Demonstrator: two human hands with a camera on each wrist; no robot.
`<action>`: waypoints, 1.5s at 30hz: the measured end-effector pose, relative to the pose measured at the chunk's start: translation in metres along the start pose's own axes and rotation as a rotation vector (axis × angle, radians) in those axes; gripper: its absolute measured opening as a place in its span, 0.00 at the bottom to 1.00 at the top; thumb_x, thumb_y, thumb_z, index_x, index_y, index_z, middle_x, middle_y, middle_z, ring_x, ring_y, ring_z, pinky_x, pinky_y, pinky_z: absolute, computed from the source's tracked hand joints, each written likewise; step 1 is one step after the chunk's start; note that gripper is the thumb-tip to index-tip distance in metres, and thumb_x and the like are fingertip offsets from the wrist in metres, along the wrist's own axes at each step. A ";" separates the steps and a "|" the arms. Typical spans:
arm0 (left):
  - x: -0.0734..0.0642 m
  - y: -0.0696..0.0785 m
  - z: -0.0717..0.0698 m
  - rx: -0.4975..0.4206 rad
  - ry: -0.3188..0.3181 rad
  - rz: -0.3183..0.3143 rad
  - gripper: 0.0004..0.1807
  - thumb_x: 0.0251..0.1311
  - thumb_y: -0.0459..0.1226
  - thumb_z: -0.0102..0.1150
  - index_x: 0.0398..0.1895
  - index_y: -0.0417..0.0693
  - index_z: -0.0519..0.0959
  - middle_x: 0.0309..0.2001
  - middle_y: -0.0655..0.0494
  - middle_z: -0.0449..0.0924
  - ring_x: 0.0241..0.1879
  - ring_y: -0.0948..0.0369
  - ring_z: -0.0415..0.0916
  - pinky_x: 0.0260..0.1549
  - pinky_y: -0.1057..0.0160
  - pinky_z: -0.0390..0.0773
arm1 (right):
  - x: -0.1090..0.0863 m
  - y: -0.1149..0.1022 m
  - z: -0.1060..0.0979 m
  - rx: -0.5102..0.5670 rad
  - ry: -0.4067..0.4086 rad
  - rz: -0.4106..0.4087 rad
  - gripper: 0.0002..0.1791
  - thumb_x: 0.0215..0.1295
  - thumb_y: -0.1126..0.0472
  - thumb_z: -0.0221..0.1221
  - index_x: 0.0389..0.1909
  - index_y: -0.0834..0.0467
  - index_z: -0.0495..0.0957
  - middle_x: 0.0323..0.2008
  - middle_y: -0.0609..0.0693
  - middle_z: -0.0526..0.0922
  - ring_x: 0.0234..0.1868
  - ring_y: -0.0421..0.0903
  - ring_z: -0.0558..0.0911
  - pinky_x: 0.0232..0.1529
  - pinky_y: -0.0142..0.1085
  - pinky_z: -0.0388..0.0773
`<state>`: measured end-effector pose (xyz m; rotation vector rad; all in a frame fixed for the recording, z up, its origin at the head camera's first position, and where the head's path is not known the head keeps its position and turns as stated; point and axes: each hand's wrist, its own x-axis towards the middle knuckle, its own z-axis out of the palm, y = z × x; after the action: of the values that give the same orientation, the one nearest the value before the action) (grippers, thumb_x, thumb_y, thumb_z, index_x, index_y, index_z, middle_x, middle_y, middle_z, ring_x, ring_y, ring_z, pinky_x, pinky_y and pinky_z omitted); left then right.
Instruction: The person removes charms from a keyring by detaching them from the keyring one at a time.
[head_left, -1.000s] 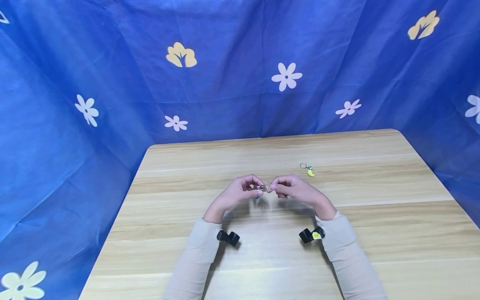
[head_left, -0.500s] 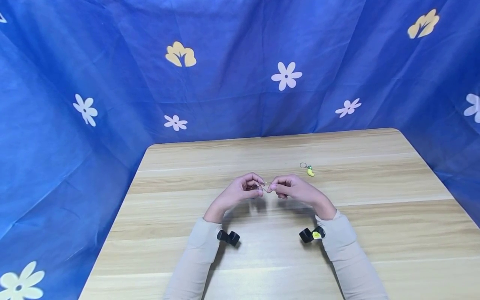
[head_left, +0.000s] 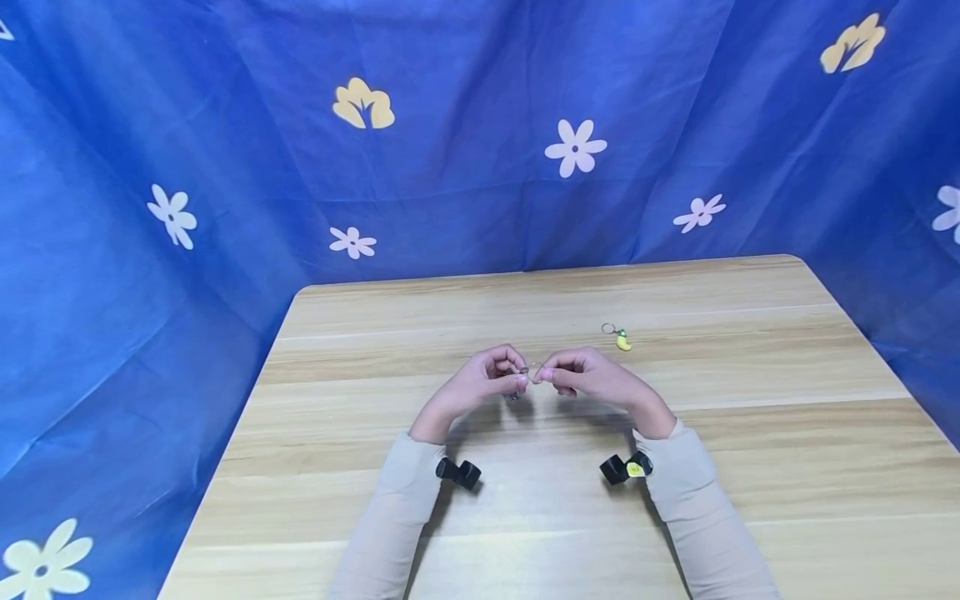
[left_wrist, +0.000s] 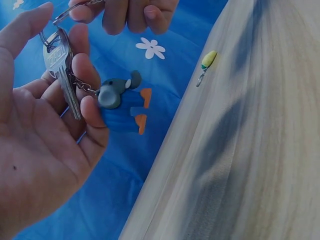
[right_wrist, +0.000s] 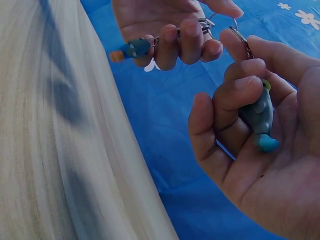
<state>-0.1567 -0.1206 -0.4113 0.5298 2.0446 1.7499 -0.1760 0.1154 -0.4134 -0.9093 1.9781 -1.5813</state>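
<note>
Over the middle of the table, my left hand (head_left: 487, 375) and right hand (head_left: 588, 379) meet nearly fingertip to fingertip. In the left wrist view, my left thumb and fingers pinch a split ring bearing a silver key (left_wrist: 62, 70). From it, on a short chain, hangs a grey animal figure in blue (left_wrist: 119, 102) with orange feet, lying past my curled fingers. My right fingers pinch the metal ring end of another keychain; its grey figure with a turquoise end (right_wrist: 259, 117) rests against my curled fingers in the right wrist view. The two metal rings overlap between the fingertips.
A yellow, banana-shaped keychain (head_left: 622, 340) with a green top and a metal ring lies farther back, right of the hands. The wooden table (head_left: 420, 317) ends at a blue flowered cloth (head_left: 465, 167). Black wrist cameras are strapped over both sleeves.
Both hands stay nearly in place with small finger movements. The metal pieces between the fingertips shift slightly, and the bit showing below the left hand changes position. The yellow keychain lies still.
</note>
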 end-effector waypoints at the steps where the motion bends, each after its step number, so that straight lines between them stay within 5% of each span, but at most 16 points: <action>1: 0.000 0.000 0.000 0.003 0.001 0.001 0.08 0.60 0.33 0.59 0.40 0.41 0.72 0.30 0.60 0.79 0.32 0.58 0.77 0.38 0.62 0.78 | 0.000 -0.001 0.000 -0.004 0.002 0.000 0.13 0.71 0.64 0.51 0.44 0.68 0.80 0.22 0.45 0.74 0.23 0.35 0.70 0.25 0.31 0.69; 9: 0.001 -0.003 -0.001 0.038 0.044 0.006 0.09 0.60 0.34 0.59 0.40 0.41 0.73 0.32 0.54 0.81 0.33 0.58 0.79 0.41 0.57 0.80 | 0.000 -0.006 0.002 -0.040 0.002 -0.005 0.12 0.70 0.63 0.53 0.45 0.65 0.82 0.18 0.45 0.70 0.19 0.36 0.66 0.21 0.28 0.63; 16: 0.001 -0.004 0.001 0.046 0.056 0.005 0.08 0.61 0.35 0.59 0.39 0.42 0.73 0.29 0.58 0.80 0.31 0.60 0.77 0.39 0.58 0.79 | -0.001 -0.009 0.005 -0.097 0.019 0.000 0.11 0.69 0.63 0.54 0.44 0.63 0.83 0.16 0.43 0.67 0.17 0.35 0.62 0.19 0.27 0.60; 24: 0.002 -0.004 -0.002 0.049 0.058 0.020 0.07 0.60 0.35 0.59 0.37 0.42 0.73 0.32 0.41 0.79 0.31 0.46 0.76 0.34 0.63 0.78 | -0.001 -0.017 0.008 -0.177 0.034 -0.010 0.11 0.69 0.62 0.55 0.45 0.60 0.84 0.18 0.44 0.68 0.18 0.35 0.63 0.21 0.28 0.63; 30: 0.003 -0.004 -0.004 0.031 0.056 0.025 0.08 0.58 0.37 0.60 0.36 0.44 0.73 0.38 0.24 0.75 0.37 0.31 0.72 0.35 0.64 0.78 | -0.001 -0.020 0.009 -0.218 0.051 -0.019 0.11 0.68 0.62 0.57 0.45 0.61 0.84 0.37 0.58 0.85 0.30 0.36 0.74 0.34 0.30 0.74; 33: 0.004 -0.003 -0.003 0.025 0.056 0.020 0.09 0.58 0.37 0.61 0.36 0.44 0.72 0.35 0.32 0.78 0.34 0.37 0.74 0.34 0.66 0.77 | -0.001 -0.020 0.009 -0.220 0.051 -0.025 0.11 0.68 0.62 0.56 0.44 0.62 0.84 0.42 0.61 0.85 0.34 0.37 0.76 0.39 0.30 0.76; 37: 0.002 -0.003 -0.003 0.027 0.036 -0.015 0.09 0.59 0.35 0.60 0.40 0.42 0.75 0.30 0.53 0.80 0.29 0.53 0.74 0.31 0.67 0.75 | 0.001 -0.019 0.010 -0.203 0.041 -0.024 0.11 0.68 0.63 0.56 0.43 0.63 0.83 0.29 0.53 0.81 0.26 0.35 0.70 0.29 0.29 0.71; 45: 0.001 -0.003 -0.004 0.055 0.000 -0.023 0.17 0.60 0.37 0.62 0.52 0.42 0.78 0.39 0.51 0.82 0.38 0.45 0.76 0.38 0.59 0.79 | 0.000 -0.017 0.006 -0.172 0.042 0.038 0.11 0.69 0.61 0.54 0.43 0.60 0.84 0.17 0.44 0.65 0.18 0.36 0.61 0.21 0.28 0.61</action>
<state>-0.1595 -0.1242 -0.4133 0.5210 2.0958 1.6851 -0.1685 0.1094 -0.3983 -0.9040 2.1751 -1.4376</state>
